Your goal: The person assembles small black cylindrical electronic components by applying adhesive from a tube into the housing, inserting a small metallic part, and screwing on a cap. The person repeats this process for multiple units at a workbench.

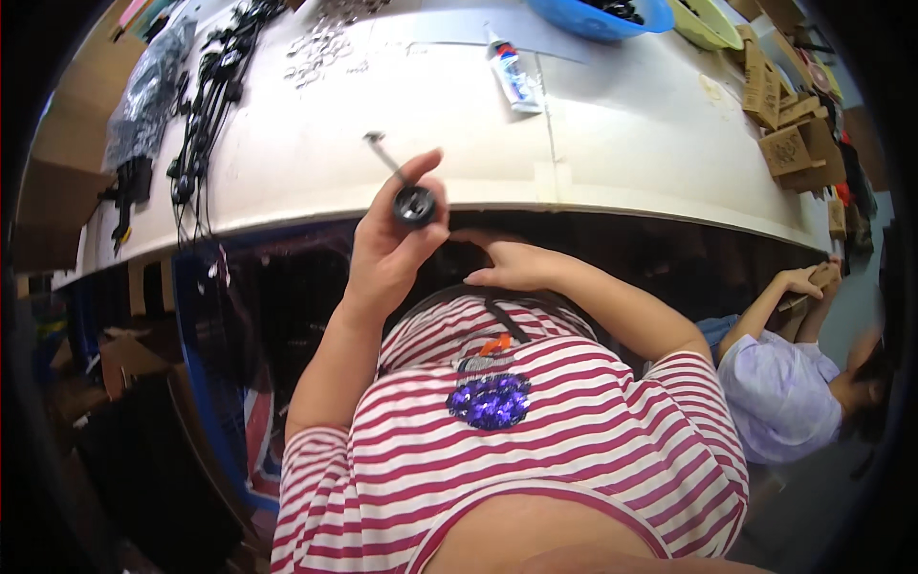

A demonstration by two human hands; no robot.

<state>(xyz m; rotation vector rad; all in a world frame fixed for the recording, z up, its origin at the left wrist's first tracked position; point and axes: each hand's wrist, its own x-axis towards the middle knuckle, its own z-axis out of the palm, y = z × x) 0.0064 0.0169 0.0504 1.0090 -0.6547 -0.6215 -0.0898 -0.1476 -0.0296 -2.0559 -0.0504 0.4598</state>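
My left hand point(387, 239) is raised over the table's near edge, its fingers and thumb closed round a small black round part point(414, 205) whose open end shows some detail inside. A thin grey rod point(386, 161) with a small end piece sticks out beyond that hand, up and to the left. Lower and to the right, by my waist, is my right hand point(516, 263). Its index finger and thumb are apart, with only dark space visible between them; the other fingers are partly hidden.
On the white table point(631, 143) lie bundled black cables point(215, 105), scattered small metal pieces point(325, 43) and a tube point(514, 77). A blue basin point(602, 21) and a green basin point(710, 24) stand at the back. Cardboard boxes point(798, 148) line the right. Another person point(779, 392) sits right.
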